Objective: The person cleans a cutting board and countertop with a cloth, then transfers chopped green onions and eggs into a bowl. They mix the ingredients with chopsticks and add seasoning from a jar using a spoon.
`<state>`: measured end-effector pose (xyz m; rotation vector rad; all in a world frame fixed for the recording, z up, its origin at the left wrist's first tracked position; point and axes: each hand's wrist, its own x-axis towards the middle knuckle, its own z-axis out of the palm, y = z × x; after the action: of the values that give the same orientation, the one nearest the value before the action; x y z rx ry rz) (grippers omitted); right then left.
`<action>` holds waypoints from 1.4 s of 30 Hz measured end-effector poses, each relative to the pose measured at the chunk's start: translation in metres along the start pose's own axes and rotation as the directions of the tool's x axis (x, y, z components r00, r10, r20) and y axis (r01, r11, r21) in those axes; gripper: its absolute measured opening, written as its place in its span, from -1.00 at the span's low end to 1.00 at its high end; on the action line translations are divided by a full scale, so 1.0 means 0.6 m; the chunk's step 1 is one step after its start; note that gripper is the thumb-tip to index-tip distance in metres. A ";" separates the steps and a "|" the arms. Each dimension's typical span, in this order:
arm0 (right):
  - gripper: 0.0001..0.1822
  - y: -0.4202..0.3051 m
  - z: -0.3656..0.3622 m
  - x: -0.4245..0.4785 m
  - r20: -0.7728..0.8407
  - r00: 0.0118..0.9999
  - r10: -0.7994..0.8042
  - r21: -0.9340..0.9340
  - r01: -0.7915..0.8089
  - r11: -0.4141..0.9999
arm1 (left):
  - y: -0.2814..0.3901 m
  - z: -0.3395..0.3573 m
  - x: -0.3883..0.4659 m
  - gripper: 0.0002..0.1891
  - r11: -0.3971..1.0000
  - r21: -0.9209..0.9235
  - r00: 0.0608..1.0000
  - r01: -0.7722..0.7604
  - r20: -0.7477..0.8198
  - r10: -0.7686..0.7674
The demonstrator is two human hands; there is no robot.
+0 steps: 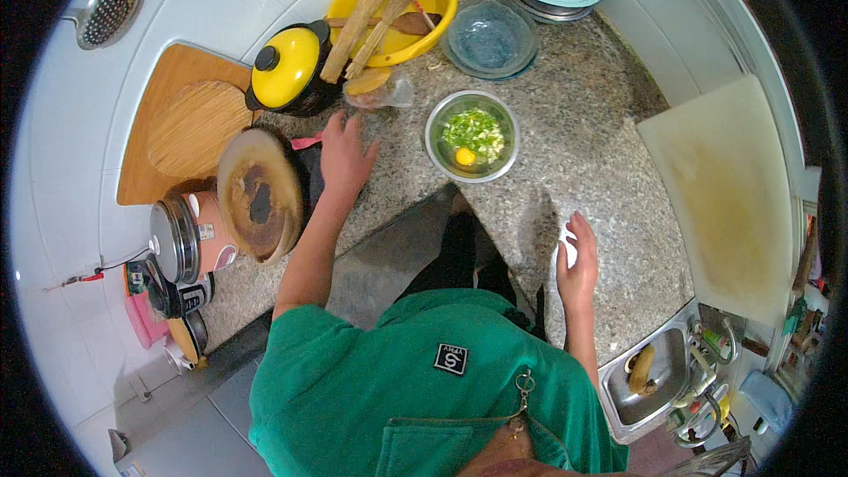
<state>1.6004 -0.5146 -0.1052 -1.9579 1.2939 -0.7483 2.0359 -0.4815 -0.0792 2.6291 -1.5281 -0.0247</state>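
A steel bowl on the granite counter holds chopped green onion, pale chopped bits and a raw egg yolk. My left hand reaches out left of the bowl, its fingers apart and holding nothing. Close by are a pink strip and a clear plastic bag with something yellow-brown in it. To the right of the bowl, my right hand curls around a small white object, mostly hidden by the fingers; its kind is unclear.
A black pot with yellow lid, a yellow basin with straw whisks and glass bowls line the back. A stained round board leans at left. A white cutting board and a sink are at right.
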 end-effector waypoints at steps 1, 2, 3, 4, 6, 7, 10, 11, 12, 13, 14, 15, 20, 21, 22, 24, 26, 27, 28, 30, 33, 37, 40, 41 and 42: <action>-0.46 -0.001 0.009 0.007 0.036 0.999 -0.009 -0.023 0.010 1.000 | -0.025 0.005 -0.016 -0.18 0.993 0.099 0.986 0.070 0.146 -0.084; -0.48 -0.002 0.017 0.015 0.069 0.998 -0.014 -0.045 0.017 0.999 | -0.043 0.009 -0.030 -0.14 0.982 0.140 0.968 0.123 0.202 -0.150; -0.50 -0.003 0.024 0.019 0.096 0.995 -0.009 -0.074 0.016 0.997 | -0.054 0.013 -0.045 -0.10 0.970 0.181 0.944 0.161 0.260 -0.205; -0.56 -0.002 0.033 0.020 0.106 0.994 0.034 -0.022 -0.032 0.999 | -0.066 0.015 -0.058 -0.06 0.955 0.226 0.913 0.192 0.315 -0.258; -0.57 -0.008 0.052 0.025 0.169 0.984 0.053 -0.039 -0.047 0.998 | -0.146 0.091 -0.091 -0.05 0.943 0.276 0.894 0.183 0.353 -0.277; -0.58 -0.010 0.059 0.027 0.201 0.978 0.059 -0.052 -0.049 0.997 | -0.184 0.133 -0.106 -0.13 0.949 0.259 0.895 0.182 0.356 -0.268; -0.59 -0.011 0.094 0.022 0.219 0.975 0.026 0.005 -0.028 1.000 | -0.191 0.118 -0.083 -0.53 0.964 0.202 0.910 0.172 0.343 -0.234; -0.58 -0.020 0.103 0.017 0.236 0.972 0.017 0.028 -0.025 0.999 | -0.183 0.099 -0.074 -0.55 0.967 0.181 0.884 0.178 0.403 -0.239; -0.58 -0.031 0.110 0.014 0.276 0.958 0.071 0.106 -0.104 0.989 | -0.173 0.075 -0.073 -0.55 0.993 0.061 0.899 0.104 0.421 -0.120; -0.58 -0.043 0.117 0.011 0.320 0.940 0.119 0.181 -0.184 0.966 | -0.164 0.052 -0.079 -0.56 0.998 -0.061 0.905 0.029 0.426 0.000; -0.56 -0.052 0.127 0.010 0.348 0.931 0.114 0.299 -0.225 0.928 | -0.148 0.037 -0.085 -0.54 0.952 -0.291 0.850 0.092 0.522 0.077; -0.37 -0.057 0.125 0.008 0.506 0.856 0.109 0.355 -0.322 0.878 | -0.124 0.018 -0.091 -0.52 0.852 -0.491 0.786 0.181 0.593 0.174; 0.01 -0.103 0.099 0.022 0.516 0.831 -0.208 0.629 -0.203 0.750 | 0.144 -0.032 -0.162 -0.50 0.427 -0.799 0.615 0.424 0.600 0.511; -0.04 -0.113 0.083 0.031 0.525 0.846 -0.091 0.637 -0.320 0.701 | 0.193 -0.020 -0.175 -0.56 0.275 -0.859 0.660 0.431 0.508 0.553; -0.08 -0.122 0.064 0.040 0.536 0.843 0.033 0.639 -0.431 0.638 | 0.228 -0.013 -0.179 -0.57 0.240 -0.869 0.686 0.432 0.490 0.538; -0.18 -0.113 0.022 0.063 0.446 0.868 0.218 0.601 -0.471 0.645 | 0.250 0.016 -0.174 -0.43 0.029 -0.885 0.679 0.464 0.377 0.630; -0.22 -0.051 -0.016 0.093 0.141 0.964 0.223 0.389 -0.261 0.883 | 0.252 0.005 -0.156 -0.31 -0.149 -0.840 0.666 0.522 0.293 0.686; -0.21 -0.014 -0.026 0.113 -0.046 0.990 0.130 0.180 -0.120 0.976 | 0.238 0.013 -0.151 -0.39 -0.085 -0.871 0.656 0.484 0.297 0.693; -0.18 0.002 -0.040 0.144 -0.121 0.989 0.089 0.094 -0.078 0.992 | 0.218 0.024 -0.143 -0.42 -0.036 -0.817 0.596 0.575 0.388 0.703; -0.14 0.025 -0.052 0.235 -0.188 0.981 -0.052 -0.016 0.050 0.999 | 0.179 0.051 -0.135 -0.47 0.060 -0.734 0.506 0.676 0.522 0.687; -0.05 0.063 -0.023 0.404 -0.215 0.928 -0.303 -0.305 0.231 0.924 | 0.137 0.086 -0.140 -0.54 0.178 -0.693 0.457 0.698 0.623 0.634; -0.05 0.194 0.067 0.599 -0.167 0.954 -0.249 -0.567 0.114 0.816 | 0.111 0.101 -0.127 -0.58 0.245 -0.585 0.364 0.773 0.725 0.584; -0.11 0.245 0.153 0.678 -0.155 0.983 0.103 -0.646 -0.180 0.742 | 0.092 0.131 -0.121 -0.56 0.184 -0.507 0.368 0.842 0.790 0.490; -0.15 0.250 0.170 0.688 -0.195 0.976 0.095 -0.679 -0.204 0.705 | 0.087 0.140 -0.119 -0.55 0.153 -0.483 0.377 0.862 0.813 0.445; -0.18 0.238 0.182 0.693 -0.224 0.970 0.090 -0.707 -0.225 0.671 | 0.083 0.149 -0.117 -0.48 0.112 -0.498 0.413 0.860 0.808 0.420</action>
<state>1.7479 -0.9201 -0.2426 -2.3639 2.0815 -0.3152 1.9519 -0.4521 -0.1661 1.4162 -0.3237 -2.0170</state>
